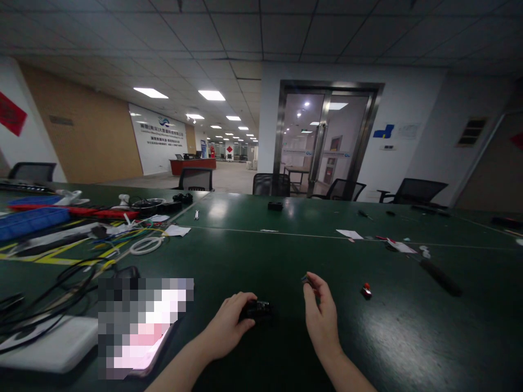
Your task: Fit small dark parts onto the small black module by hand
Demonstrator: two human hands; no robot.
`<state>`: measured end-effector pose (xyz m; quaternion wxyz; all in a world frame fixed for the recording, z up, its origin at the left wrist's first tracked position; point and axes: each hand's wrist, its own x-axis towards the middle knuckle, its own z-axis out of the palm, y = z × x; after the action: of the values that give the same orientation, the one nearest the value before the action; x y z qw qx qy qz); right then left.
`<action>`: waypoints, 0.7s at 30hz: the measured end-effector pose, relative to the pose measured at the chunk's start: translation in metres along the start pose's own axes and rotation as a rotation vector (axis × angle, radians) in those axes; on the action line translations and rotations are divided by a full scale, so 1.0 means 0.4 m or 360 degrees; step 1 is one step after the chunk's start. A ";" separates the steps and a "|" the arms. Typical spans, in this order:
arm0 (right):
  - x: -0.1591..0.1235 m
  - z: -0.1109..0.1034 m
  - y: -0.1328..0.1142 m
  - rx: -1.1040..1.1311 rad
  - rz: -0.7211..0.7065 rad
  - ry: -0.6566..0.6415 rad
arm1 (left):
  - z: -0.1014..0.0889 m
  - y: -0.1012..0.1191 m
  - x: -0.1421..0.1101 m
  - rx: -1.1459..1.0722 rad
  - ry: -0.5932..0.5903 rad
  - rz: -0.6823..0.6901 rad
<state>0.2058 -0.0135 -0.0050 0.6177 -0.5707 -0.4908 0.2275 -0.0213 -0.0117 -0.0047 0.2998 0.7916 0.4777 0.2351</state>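
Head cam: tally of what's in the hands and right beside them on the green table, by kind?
Black block-shaped part, gripped by left hand: 1
Small dark piece, pinched in right hand fingertips: 1
Small red part lying on the green table, right of the right hand: 1
Total: 3

Dark green table (pixel 253 256) with scattered parts and tools

A small red part (pixel 366 291) lies near the front right, a dark-handled tool (pixel 439 276) beyond it, paper slips (pixel 349 234) farther back. At the left lie a white ring of cable (pixel 146 245), tangled wires (pixel 61 277), a blue tray (pixel 30 220) and a small black block (pixel 275 206) mid-table.
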 end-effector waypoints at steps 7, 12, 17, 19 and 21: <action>0.001 -0.001 0.005 0.0009 0.0018 0.0008 | -0.006 0.001 -0.005 -0.0067 -0.0028 -0.0042; -0.002 -0.004 -0.003 -0.0012 0.0068 -0.0009 | -0.003 -0.005 -0.004 -0.0063 -0.0017 -0.0019; -0.002 -0.006 -0.005 -0.0031 0.0089 -0.0029 | -0.006 -0.004 -0.006 -0.0098 -0.0041 -0.0052; -0.002 -0.006 -0.004 -0.0015 0.0084 -0.0025 | -0.006 -0.004 -0.006 -0.0103 -0.0037 -0.0050; -0.002 -0.005 -0.003 -0.0004 0.0082 -0.0020 | -0.005 -0.004 -0.006 -0.0096 -0.0023 -0.0039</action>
<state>0.2071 -0.0154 -0.0037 0.6079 -0.5825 -0.4800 0.2464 -0.0244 -0.0127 -0.0046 0.3297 0.7780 0.4779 0.2400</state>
